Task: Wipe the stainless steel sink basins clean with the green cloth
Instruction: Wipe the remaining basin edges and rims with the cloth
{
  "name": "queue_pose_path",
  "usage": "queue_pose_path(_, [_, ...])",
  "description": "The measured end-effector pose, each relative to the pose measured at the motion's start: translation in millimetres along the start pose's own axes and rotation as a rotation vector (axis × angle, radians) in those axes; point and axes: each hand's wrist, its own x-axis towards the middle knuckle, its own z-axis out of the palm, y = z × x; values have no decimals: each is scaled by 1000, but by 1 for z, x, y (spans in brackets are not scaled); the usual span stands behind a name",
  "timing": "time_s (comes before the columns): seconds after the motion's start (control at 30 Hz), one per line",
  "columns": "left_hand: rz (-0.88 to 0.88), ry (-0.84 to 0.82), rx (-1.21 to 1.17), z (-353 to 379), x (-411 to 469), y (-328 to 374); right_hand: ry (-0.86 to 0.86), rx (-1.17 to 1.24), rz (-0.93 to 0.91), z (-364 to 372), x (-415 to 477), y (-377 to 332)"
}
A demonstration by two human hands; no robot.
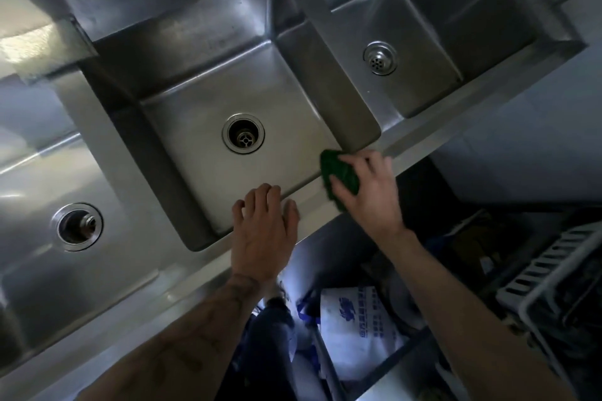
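Left hand (264, 231) braced open-fingered, right hand (368, 195) gripping the dark green cloth (340, 172), wipe the middle stainless steel basin (293, 120) with overlapping strokes.

Left hand (264, 231) lies flat — right hand (369, 187) grips green cloth (330, 166).

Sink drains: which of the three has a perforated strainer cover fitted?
The right basin's drain, capped by a cover with small holes; the middle drain and left drain gape open.

right hand (368, 189) presses green cloth (338, 174) on sink rim (312, 197).
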Motion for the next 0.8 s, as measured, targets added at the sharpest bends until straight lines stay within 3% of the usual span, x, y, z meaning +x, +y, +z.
queue_pose_path(0.1, [0, 9, -4, 1, 0, 0, 109, -63, 207, -13, 29, 28])
queue_pose_path(0.2, [2, 27, 16, 2, 0, 0, 191, -58, 339, -3, 25, 5])
queue_pose_path(0.27, [-2, 37, 18, 2, 0, 0, 156, -21, 275, 10, 4, -30])
queue_pose_path(0.4, [21, 28, 9, 2, -1, -2, -16, 26, -50, 16, -26, -48])
queue_pose_path(0.53, [68, -36, 96, 6, -3, -7, 74, -7, 109, 1, 5, -5])
queue_pose_path(0.67, [-1, 90, -143, -1, -7, -9, 162, 2, 300, 15, -3, -33])
queue_pose_path(0.8, [-51, 138, -110, -14, -23, -35, -11, 45, -34, 32, -43, -81])
